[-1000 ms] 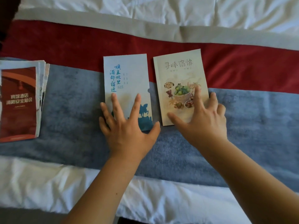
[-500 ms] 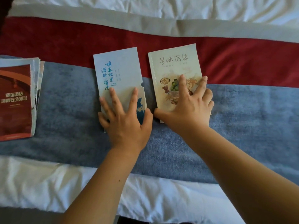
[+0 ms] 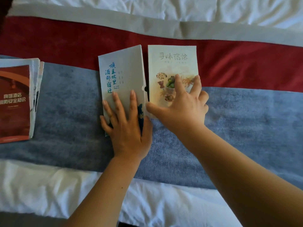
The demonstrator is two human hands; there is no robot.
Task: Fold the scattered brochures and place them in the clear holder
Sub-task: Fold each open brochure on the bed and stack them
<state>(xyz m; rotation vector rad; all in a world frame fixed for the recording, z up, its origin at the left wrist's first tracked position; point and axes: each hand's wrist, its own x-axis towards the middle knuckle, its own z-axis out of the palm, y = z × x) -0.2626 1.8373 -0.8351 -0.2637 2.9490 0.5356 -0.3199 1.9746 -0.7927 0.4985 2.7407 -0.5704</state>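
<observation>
Left hand [image 3: 126, 128]: flat on the 6 o'clock half of the blue brochure [image 3: 121, 71], fingers [image 3: 133, 102] straight and spread, pressing, nothing gripped.
Right hand [image 3: 182, 108]: fingers spread, tips on the picture of the food brochure [image 3: 173, 61], thumb at its 7 o'clock corner. Also pressing, no pinch.

Both brochures lie on the bed runner [image 3: 246, 128], long axes 12–6. Food one sits at 3 o'clock of the blue one, just beside it, with a thin gap between the long edges.

Blue one looks to be inside a clear sleeve [image 3: 143, 71]: see-through margin plus a thumb notch on the 3 o'clock edge. Probably the holder, can't confirm. If so, the open side faces the food brochure, and the right hand is the nearer one to feed it toward 9 o'clock while the left pins the sleeve.

The sleeve's 12 o'clock end looks bowed or lifted, so an edge could catch there.

Room: bare runner at 3 o'clock of the food brochure. Red stack [image 3: 14, 102] is at 9 o'clock, well apart, with open runner between.
</observation>
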